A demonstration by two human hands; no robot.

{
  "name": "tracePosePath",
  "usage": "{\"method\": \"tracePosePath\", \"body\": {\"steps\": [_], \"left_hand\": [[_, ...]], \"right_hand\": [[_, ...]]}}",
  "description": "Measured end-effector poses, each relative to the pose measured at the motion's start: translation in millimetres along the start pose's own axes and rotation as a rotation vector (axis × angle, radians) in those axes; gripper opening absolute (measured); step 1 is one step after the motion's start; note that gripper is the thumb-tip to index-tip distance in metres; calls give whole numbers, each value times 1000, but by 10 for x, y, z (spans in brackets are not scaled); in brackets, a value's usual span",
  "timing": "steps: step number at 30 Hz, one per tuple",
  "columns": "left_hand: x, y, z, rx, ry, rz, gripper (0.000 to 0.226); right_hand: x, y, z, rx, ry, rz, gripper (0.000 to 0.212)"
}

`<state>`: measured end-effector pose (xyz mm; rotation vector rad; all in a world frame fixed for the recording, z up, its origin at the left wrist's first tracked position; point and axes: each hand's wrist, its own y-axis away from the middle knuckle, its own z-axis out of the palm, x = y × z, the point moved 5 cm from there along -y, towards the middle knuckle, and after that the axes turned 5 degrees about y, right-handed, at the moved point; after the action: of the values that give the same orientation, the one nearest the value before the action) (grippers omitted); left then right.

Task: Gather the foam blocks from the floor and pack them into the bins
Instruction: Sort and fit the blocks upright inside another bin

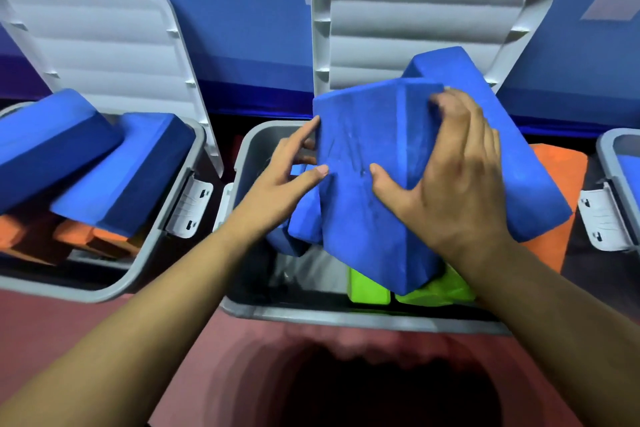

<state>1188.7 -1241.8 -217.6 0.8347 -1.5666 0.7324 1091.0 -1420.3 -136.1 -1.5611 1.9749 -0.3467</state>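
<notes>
A large blue foam block (363,156) stands tilted in the middle grey bin (346,317). My left hand (287,177) grips its left edge, thumb on the front face. My right hand (450,177) lies spread over its right part, fingers over the top corner. Behind it a second blue block (512,163) leans toward the right. Smaller blue blocks (303,218) sit lower left in the bin, green blocks (415,288) at the bottom, and an orange block (554,184) at the right side.
The left grey bin (145,253) holds two blue blocks (104,170) over orange ones (76,236). Both bins' lids (415,10) stand open against the blue wall. A third bin (620,163) shows at the right edge. The floor (69,322) is pinkish red.
</notes>
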Motion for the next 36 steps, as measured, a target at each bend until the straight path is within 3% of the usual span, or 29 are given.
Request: {"method": "tracePosePath", "body": {"steps": [3, 7, 11, 19, 23, 26, 31, 36], "left_hand": [[-105, -15, -205, -166, -66, -6, 52], [-780, -86, -564, -303, -749, -42, 67], [-1266, -96, -568, -503, -1098, -50, 72], [-1218, -366, -673, -495, -1060, 60, 71], [-1224, -494, -716, -613, -1038, 37, 63], [-1223, -579, -766, -724, -1155, 60, 59], [-1245, -667, -764, -680, -1245, 158, 58], [-1236, -689, -769, -629, -1295, 119, 52]], "right_hand": [[-34, -59, 4, -61, 63, -24, 102], [-130, -41, 58, -117, 218, -107, 101], [-217, 8, 96, -152, 216, -118, 88], [-464, 173, 200, -178, 39, -170, 71], [-562, 155, 242, -286, 175, -154, 71], [-653, 185, 221, -321, 194, -145, 68], [-755, 212, 56, -276, 128, -89, 62], [-854, 138, -180, -116, -1, -41, 64]]}}
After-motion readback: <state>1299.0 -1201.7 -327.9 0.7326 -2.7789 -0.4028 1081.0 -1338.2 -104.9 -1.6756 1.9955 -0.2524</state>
